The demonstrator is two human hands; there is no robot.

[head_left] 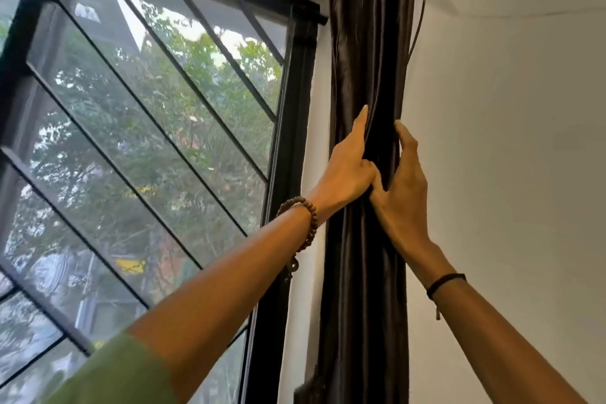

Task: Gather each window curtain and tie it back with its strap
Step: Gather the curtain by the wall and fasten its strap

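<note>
We have the dark brown, glossy satin curtain (367, 43) bunched into one narrow upright column. It hangs between the black metal window frame (295, 108) on the left and the plain white wall (511, 174) on the right.

Both our hands are raised and clamped on this bundle from opposite sides, at about mid-height of the view. Our left hand (347, 167) grips its left side, with the forefinger lying straight up along a fold and the thumb pressed into the cloth in front. Our right hand (401, 193) grips the right side, its fingers curling round the edge, and its thumb crosses the front to touch the left hand.

A brown wooden bead bracelet (306, 223) sits on the left wrist, a thin black cord band (446, 282) on the right wrist, and a green sleeve (114, 371) covers the upper left arm.

A thin dark cord (419, 10) hangs along the bundle's right edge. We cannot tell whether it is the strap.

Slanted black bars (183, 75) cross the window, with green trees (164, 92) beyond the glass.
</note>
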